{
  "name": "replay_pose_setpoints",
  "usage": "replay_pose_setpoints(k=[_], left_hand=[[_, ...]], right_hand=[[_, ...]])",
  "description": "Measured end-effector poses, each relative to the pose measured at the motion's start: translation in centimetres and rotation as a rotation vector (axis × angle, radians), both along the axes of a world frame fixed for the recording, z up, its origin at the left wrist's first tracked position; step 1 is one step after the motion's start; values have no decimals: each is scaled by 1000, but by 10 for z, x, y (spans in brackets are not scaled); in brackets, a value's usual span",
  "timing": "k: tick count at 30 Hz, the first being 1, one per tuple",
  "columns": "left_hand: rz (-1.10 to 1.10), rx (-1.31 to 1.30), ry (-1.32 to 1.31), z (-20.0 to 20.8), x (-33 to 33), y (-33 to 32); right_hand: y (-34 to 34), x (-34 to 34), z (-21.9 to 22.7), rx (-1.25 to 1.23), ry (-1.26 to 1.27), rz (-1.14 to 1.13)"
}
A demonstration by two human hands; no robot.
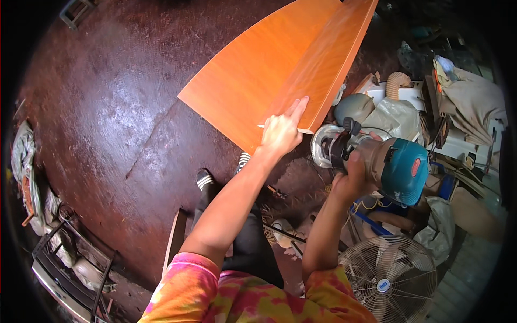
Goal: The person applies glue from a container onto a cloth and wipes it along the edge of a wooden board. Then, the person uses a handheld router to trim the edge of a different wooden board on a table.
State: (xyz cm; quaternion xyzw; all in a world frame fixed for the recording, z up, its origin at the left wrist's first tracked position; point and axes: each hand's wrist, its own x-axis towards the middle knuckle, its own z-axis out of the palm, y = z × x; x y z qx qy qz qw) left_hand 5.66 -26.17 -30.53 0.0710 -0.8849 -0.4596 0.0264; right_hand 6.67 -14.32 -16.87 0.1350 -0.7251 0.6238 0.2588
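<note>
My right hand (353,175) is wrapped round a teal-and-grey handheld router (404,169), its thumb in view and most of its fingers hidden. The router is tilted sideways, its round metal base (321,146) close to the end of an orange wood-grain panel (329,81). That panel stands at an angle against a wider, curved-edged orange panel (237,81). My left hand (283,131) lies over the near end of the angled panel, with two fingers stretched along its face and the thumb hidden. A thin pale edge (306,131) shows on both sides of this hand.
A metal-caged fan (386,280) stands at the lower right. Behind the router are a ribbed hose (397,83), plastic sheeting (396,118) and cloth (476,97). A metal frame (70,269) and bags lie at the left. My striped-strap footwear (204,179) rests on the dark red floor (118,107).
</note>
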Motion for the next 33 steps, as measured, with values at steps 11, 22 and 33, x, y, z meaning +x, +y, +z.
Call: replay_pose_setpoints(k=[11,22,33], left_hand=[[36,37,62,-4,4,3],[30,-9,98,0,2,3],[48,-10,61,4,1,6]], right_hand=[[-15,-1,-9,-76,-42,-15],[24,7,-8,-149,7,-145],[9,7,0,-116,-20,-33]])
